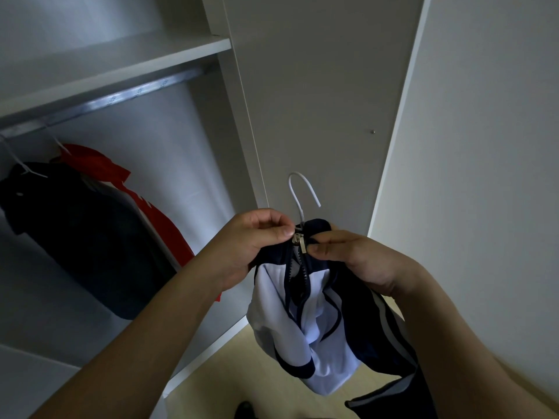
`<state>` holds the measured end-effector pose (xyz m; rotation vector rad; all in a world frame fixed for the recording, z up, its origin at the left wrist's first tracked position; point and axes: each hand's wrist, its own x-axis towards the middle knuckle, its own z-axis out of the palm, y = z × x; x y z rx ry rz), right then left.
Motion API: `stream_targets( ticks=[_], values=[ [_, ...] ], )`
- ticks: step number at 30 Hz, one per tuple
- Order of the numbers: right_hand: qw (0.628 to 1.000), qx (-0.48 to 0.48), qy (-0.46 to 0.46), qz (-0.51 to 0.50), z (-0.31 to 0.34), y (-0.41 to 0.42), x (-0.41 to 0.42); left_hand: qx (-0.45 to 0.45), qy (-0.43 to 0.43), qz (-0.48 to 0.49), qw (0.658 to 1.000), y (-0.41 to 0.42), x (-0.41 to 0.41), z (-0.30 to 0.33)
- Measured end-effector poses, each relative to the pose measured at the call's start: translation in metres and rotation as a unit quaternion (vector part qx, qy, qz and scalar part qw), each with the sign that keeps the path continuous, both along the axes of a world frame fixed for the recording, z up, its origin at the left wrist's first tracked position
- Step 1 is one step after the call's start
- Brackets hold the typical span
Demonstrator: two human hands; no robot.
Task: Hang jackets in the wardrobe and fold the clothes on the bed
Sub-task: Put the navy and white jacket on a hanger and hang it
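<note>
A white and navy zip jacket (305, 337) hangs on a white wire hanger (299, 192), whose hook sticks up above the collar. My left hand (251, 240) pinches the jacket's collar edge beside the metal zip slider (299, 241). My right hand (348, 255) grips the collar on the other side of the zip. The zip is open below the slider. Both hands hold the jacket in front of the open wardrobe door (317, 101).
The wardrobe's metal rail (121, 96) runs under a white shelf (121, 58) at upper left. A dark jacket (84, 243) and a red garment (151, 207) hang from it on the left. A white wall (484, 146) stands at right; pale floor (242, 373) lies below.
</note>
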<state>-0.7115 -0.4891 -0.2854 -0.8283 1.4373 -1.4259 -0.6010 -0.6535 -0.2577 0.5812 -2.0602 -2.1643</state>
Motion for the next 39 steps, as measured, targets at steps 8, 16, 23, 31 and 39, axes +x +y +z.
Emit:
stream_targets(
  ticks=[8,16,23,31,39],
  values=[
    [1.0,-0.007,-0.008,0.009,-0.003,0.0,-0.001,-0.027,-0.005,-0.009,1.0,0.0,-0.002,-0.001],
    [1.0,0.003,-0.019,0.011,-0.005,0.0,-0.001,-0.057,-0.019,-0.036,0.998,-0.003,-0.001,0.002],
    [0.999,0.009,-0.032,0.004,-0.005,0.0,-0.001,-0.111,-0.018,-0.054,0.992,-0.001,0.0,-0.001],
    [0.997,-0.019,-0.048,-0.05,-0.01,-0.002,0.003,-0.128,0.035,-0.015,0.991,0.006,0.006,-0.013],
    [0.998,-0.02,-0.009,-0.067,-0.002,-0.005,0.006,-0.427,0.13,-0.007,0.895,0.006,0.012,-0.015]
  ],
)
